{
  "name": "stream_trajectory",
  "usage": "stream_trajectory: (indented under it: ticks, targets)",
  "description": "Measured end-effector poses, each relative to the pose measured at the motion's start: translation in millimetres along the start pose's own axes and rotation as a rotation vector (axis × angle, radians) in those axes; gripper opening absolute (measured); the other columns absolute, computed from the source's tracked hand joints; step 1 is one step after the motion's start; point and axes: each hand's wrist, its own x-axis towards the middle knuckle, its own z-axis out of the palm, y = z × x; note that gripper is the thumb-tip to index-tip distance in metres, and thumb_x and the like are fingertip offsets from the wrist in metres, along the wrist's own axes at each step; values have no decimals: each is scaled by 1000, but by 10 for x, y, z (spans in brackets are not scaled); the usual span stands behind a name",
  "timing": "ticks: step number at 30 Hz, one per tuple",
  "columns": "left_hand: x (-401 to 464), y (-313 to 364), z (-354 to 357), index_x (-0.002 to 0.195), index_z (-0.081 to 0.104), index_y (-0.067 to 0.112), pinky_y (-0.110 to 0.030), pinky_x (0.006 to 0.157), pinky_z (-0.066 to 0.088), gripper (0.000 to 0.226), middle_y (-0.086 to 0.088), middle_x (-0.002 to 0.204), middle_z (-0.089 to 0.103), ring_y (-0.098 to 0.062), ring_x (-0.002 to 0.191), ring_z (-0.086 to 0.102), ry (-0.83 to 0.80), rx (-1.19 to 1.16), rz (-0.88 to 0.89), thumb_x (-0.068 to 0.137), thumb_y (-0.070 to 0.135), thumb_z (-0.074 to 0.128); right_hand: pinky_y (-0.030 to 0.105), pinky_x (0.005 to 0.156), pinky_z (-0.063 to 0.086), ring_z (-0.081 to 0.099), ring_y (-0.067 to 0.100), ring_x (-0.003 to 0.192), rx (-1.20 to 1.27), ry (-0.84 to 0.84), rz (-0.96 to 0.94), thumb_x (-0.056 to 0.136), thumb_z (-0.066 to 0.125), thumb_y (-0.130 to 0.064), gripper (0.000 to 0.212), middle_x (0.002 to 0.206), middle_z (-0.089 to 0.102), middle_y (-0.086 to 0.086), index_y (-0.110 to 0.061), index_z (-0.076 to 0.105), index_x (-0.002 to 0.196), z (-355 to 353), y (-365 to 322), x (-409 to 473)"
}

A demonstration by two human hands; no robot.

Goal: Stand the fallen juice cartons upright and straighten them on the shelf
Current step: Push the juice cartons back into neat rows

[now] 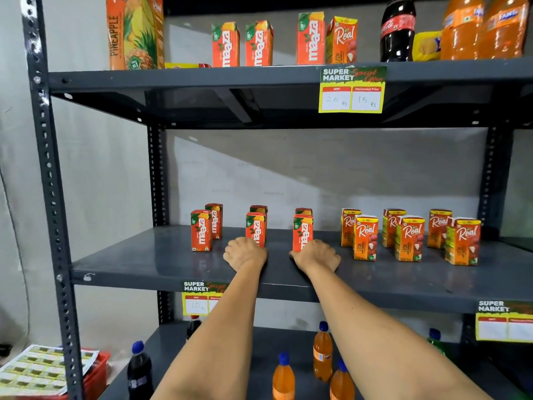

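Observation:
Several small orange Maaza juice cartons stand upright in pairs, one behind the other, on the grey middle shelf (pixel 138 262). My left hand (pixel 245 254) is curled around the base of the middle front Maaza carton (pixel 255 226). The fingers of my right hand (pixel 315 255) close on the lower side of the right front Maaza carton (pixel 302 230). The left front Maaza carton (pixel 201 230) stands untouched. To the right, several Real litchi cartons (pixel 364 238) stand upright in a staggered row.
The top shelf holds more Maaza cartons (pixel 225 44), a Real carton (pixel 341 40), a tall pineapple carton (pixel 134 33), a cola bottle (pixel 398 27) and orange soda bottles (pixel 484 27). Soda bottles (pixel 322 350) stand on the bottom shelf. A red basket (pixel 98 373) sits lower left.

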Motion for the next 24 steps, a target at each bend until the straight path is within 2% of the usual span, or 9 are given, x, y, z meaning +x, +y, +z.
stream_trajectory:
  ticks: [9,24]
  targets:
    - [4,5,4,132,49,7,-35,99,38,57,-14,132,51,-28,121,48,4,-9,-2,89,43,60,35,89,43,56,28,116,9,-8,-5,77,63,-57,68,125,60,10,-10,52,125,-5,3,-1]
    - [-32,-1,-19,132,49,5,-36,99,38,59,-14,132,52,-28,122,49,14,-11,3,89,44,60,36,89,43,55,28,115,-6,-12,1,77,63,-58,68,125,60,10,-10,53,124,-35,1,-37]
